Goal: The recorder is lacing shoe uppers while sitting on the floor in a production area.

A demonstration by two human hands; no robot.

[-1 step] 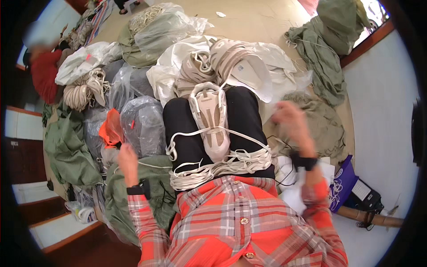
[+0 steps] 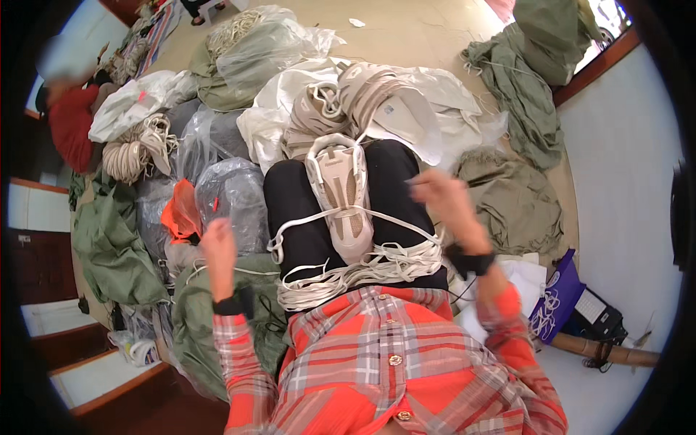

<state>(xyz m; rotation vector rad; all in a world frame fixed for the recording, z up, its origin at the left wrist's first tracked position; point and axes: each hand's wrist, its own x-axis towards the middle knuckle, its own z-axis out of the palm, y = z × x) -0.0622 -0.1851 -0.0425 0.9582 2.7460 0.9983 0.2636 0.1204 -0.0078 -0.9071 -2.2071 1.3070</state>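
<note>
A beige and white shoe upper (image 2: pixel 338 181) lies on my black-trousered thighs, its toe toward me. A pale shoelace (image 2: pixel 301 220) crosses the upper and stretches out to both sides over my legs. More laces (image 2: pixel 362 274) lie in a loose bundle across my lap. My left hand (image 2: pixel 219 250) is raised left of my legs, fingers curled and slightly blurred. My right hand (image 2: pixel 446 203) hovers over my right knee, its fingertips drawn together. Anything held in either hand is too small or blurred to make out.
Stacked shoe uppers (image 2: pixel 366 98) sit on white sacking beyond my knees. Grey plastic-wrapped bundles (image 2: pixel 235 203), an orange bag (image 2: pixel 183 210) and green sacks (image 2: pixel 112 243) crowd the left. A purple bag (image 2: pixel 558 293) stands at right. A person in red (image 2: pixel 72 123) sits far left.
My right hand has moved left and inward, over my right knee. My left hand has shifted slightly right. The shoe upper and laces stay in place.
</note>
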